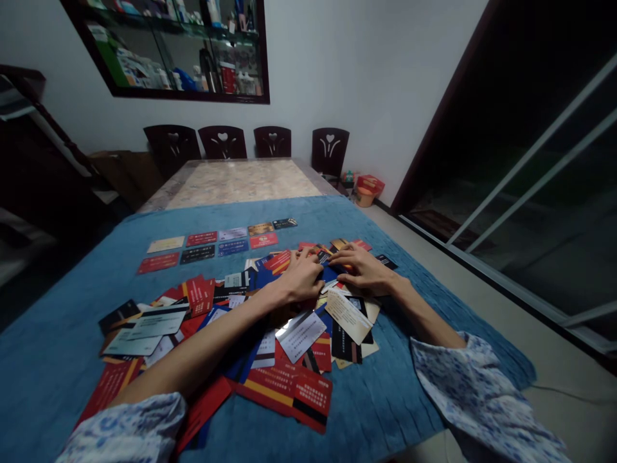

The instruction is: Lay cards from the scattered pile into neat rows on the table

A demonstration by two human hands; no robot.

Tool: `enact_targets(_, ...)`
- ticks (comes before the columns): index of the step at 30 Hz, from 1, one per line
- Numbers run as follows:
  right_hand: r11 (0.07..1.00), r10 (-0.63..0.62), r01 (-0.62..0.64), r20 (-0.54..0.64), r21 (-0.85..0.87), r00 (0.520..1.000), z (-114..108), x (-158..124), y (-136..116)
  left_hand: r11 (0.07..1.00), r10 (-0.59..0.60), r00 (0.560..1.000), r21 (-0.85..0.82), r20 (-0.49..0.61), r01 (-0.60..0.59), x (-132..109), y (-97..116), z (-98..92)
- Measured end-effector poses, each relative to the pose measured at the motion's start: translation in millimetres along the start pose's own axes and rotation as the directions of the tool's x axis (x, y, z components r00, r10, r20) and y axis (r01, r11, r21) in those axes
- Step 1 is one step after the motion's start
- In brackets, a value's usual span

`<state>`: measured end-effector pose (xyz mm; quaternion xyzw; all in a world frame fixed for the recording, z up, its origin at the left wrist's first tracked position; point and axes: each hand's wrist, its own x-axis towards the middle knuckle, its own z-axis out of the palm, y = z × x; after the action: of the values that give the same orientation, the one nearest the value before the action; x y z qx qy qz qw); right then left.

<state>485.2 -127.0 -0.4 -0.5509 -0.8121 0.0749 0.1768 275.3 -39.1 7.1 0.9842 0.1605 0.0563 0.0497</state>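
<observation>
A loose heap of bank cards in red, blue, black, white and gold lies spread across a blue cloth (376, 399). My left hand (303, 276) rests palm down on the far part of the heap, fingers apart over the cards; its palm side is hidden. To its right, my right hand (362, 267) reaches in from the side with fingers spread, touching cards. Close below my hands are a cream card (348, 315) and a white card (299, 335). Nearer to me lies a large red card (292, 389). Grey-green cards (159, 321) top the left part.
Beyond the heap, several cards lie in two rows, among them a black card (197, 254) and a gold card (261, 228). The stone tabletop (250, 177) shows past the cloth. Dark chairs (222, 141) line the far end. A glass sliding door (520, 167) is on the right.
</observation>
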Motion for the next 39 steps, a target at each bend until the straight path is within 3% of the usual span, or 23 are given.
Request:
enact_targets(10, 1.000, -0.021, 0.022, -0.077, 0.012, 0.997, 1, -4, 1, 0.999, 0.038, 0.999, 0.039, -0.033, -0.037, -2, 6, -0.2)
enact_targets(18, 0.991, -0.118, 0.131, -0.292, 0.024, 0.949, 14, 0, 13, 0.997, 0.028, 0.987, -0.073, -0.158, -0.040, -3, -9, -3.7)
enact_targets(26, 0.997, -0.052, 0.072, -0.444, 0.029, 0.894, 33, 4, 27, 0.995, 0.033, 0.972, -0.086, -0.235, -0.054, 2, -26, -2.7)
enact_targets(32, 0.997, 0.029, 0.008, -0.477, 0.075, 0.878, 37, 8, 27, 0.994, 0.043, 0.960, -0.088, -0.278, -0.070, 10, -38, -0.3)
enact_targets(39, 0.998, 0.032, -0.003, -0.487, 0.061, 0.873, 41, 13, 28, 0.991, 0.044, 0.953, -0.106, -0.299, -0.079, 15, -47, 3.3)
